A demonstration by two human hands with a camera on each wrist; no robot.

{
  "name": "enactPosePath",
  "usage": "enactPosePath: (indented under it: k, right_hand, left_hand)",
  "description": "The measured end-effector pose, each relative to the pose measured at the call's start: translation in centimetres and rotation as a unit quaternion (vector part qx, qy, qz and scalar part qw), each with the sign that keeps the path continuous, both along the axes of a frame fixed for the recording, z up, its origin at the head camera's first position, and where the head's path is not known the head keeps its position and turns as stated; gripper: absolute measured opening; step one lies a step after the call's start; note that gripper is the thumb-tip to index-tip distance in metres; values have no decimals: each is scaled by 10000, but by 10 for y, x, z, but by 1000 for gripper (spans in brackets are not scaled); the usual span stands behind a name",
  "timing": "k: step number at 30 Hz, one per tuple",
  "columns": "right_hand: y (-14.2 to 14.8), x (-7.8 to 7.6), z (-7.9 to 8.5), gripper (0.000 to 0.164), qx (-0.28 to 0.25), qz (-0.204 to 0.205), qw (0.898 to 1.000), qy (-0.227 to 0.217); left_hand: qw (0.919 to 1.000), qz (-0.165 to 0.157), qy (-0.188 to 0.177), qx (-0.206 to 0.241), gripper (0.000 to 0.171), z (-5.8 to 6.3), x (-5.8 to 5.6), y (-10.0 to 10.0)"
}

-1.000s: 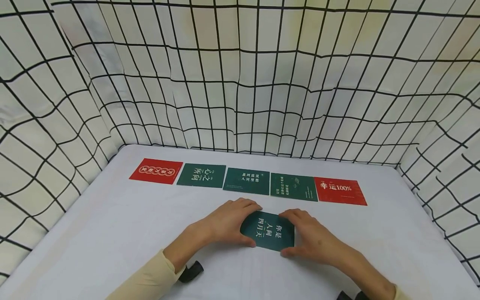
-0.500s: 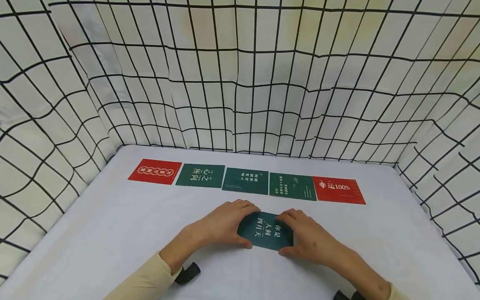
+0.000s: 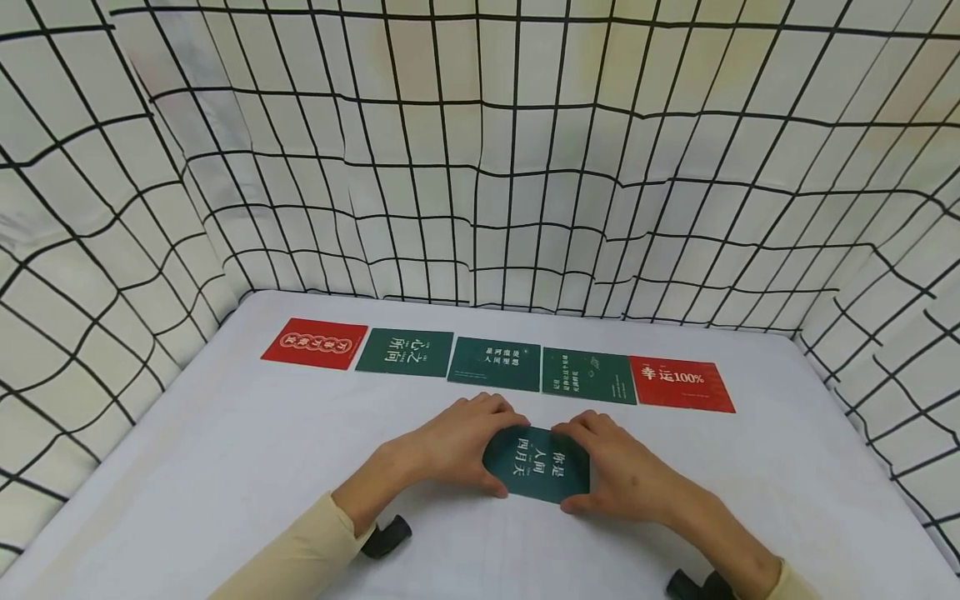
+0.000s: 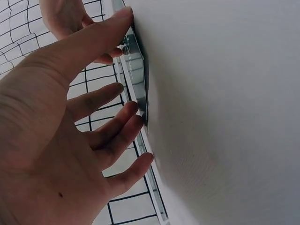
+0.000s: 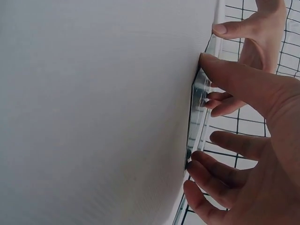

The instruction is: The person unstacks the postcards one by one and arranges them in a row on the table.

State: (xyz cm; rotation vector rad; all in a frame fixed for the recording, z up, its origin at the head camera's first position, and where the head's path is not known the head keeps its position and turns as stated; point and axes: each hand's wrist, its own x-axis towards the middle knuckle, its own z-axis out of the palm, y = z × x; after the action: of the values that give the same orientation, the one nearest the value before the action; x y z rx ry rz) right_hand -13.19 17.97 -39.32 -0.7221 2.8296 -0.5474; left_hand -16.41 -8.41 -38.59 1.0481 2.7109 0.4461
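A dark green card [image 3: 538, 479] with white Chinese characters lies on the white tabletop in front of the person. My left hand [image 3: 461, 446] holds its left end, thumb at the near edge and fingers at the far edge. At the opposite end, my right hand [image 3: 626, 471] grips it the same way. Both end edges of the card are partly hidden by the hands. Each wrist view shows the card nearly edge-on: the left wrist view has its glossy face [image 4: 136, 70] between thumb and fingers, and so does the right wrist view, where the card [image 5: 198, 93] runs along the fingertips.
Beyond the hands a row of cards stretches across the table: a red card [image 3: 315, 343] at left, three green ones including the middle card [image 3: 491, 375], and another red card [image 3: 682, 396] at right. A white sheet with a black grid [image 3: 495, 200] walls the back and sides.
The right fingers reach a little over the card's far edge half a second ago, then draw back slightly. The card and the left hand stay almost in place; the row is unchanged.
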Motion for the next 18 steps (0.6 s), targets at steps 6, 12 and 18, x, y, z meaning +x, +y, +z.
enactPosePath:
  k: [6,12,18]
  right_hand:
    - [0,-4,1,95,4,22,10000,-12]
    - [0,-6,1,96,-131,78,9999,-81]
    - [2,-7,-1,100,-202,141,9997,-60]
  left_hand:
    - [9999,-21,62,-81,88,0,-3,2]
    - [10000,32,-55,-67,90,0,-4,3]
    - [9999,11,-74,-83,94,0,-2,3]
